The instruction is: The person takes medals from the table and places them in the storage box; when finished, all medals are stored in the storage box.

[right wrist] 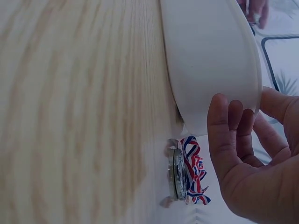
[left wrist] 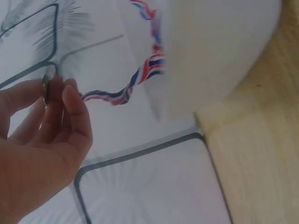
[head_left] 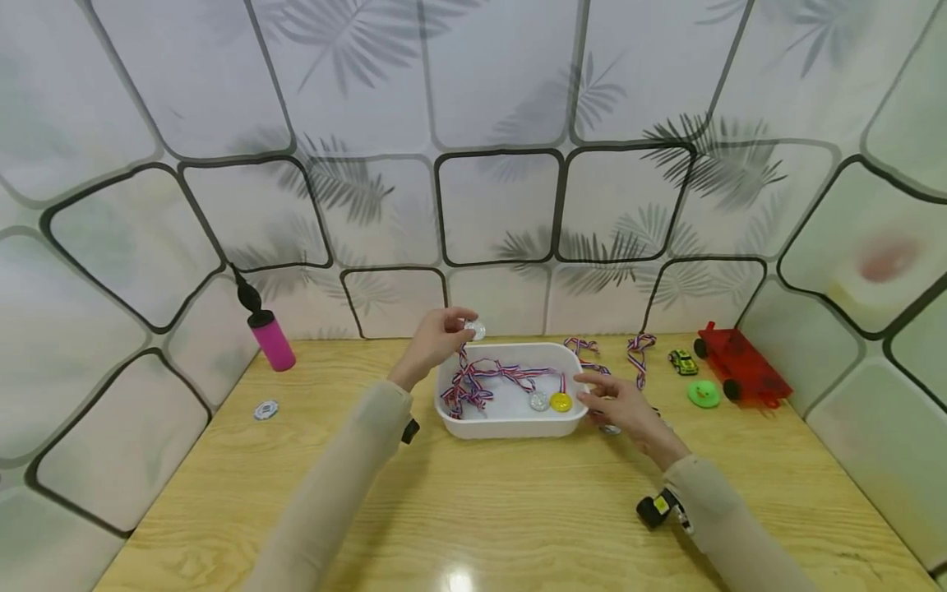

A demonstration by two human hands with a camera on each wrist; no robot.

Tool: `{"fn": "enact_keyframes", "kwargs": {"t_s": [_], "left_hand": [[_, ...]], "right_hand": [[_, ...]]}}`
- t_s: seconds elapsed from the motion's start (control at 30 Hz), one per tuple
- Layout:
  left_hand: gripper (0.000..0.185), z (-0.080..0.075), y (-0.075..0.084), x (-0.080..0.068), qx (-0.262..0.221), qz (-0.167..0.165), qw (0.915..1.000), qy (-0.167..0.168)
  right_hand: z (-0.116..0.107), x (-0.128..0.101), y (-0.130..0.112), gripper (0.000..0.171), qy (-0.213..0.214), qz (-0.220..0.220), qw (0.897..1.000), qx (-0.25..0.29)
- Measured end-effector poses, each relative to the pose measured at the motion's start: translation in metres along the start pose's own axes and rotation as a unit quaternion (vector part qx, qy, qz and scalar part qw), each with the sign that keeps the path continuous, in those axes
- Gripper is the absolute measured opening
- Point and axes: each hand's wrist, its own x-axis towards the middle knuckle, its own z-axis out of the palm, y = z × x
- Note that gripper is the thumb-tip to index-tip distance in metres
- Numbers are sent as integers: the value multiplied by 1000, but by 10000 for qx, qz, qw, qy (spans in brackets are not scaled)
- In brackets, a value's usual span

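Best moved slowly, a round silver medal (head_left: 477, 330) was pinched by the left hand (head_left: 436, 337), a white plastic tray (head_left: 510, 428) by the right hand (head_left: 629, 411).

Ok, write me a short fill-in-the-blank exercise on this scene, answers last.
The person's ____ hand pinches a round silver medal.
Striped fabric ribbons in the white rectangular tub are red, white and ____.
A round green duck toy lies beside the ____ plastic toy cart.

Missing words: left; blue; red.

Medals (head_left: 561, 402) in tray (head_left: 510, 429) on table (head_left: 473, 510); pump (head_left: 274, 344), disc (head_left: 265, 409) left; car (head_left: 683, 362), duck (head_left: 703, 394), cart (head_left: 743, 366) right.
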Motion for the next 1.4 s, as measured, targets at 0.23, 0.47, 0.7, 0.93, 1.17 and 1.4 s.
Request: {"fn": "enact_keyframes", "kwargs": {"t_s": [0.23,0.47,0.7,0.93,1.17,1.4], "left_hand": [[29,13,-16,2,355,-441,9974,-443],[31,38,-19,5,188,-578,9963,-608],[26,64,-18,7,8,-897,9956,-263],[17,76,-20,9,-274,-1098,9926,-430],[16,81,-20,6,-30,-1360,9863,-928],[15,84,-28,5,301,-1469,9788,-1398]], "right_hand": [[-1,2,0,47,17,9,10000,-27],[-2,2,0,49,-5,59,10000,-8],[-1,2,0,48,-9,66,10000,5],[-1,3,-3,48,-8,93,10000,4],[-2,3,-4,47,-1,99,9999,23],[-3,4,-4,47,-15,127,9999,37]]}}
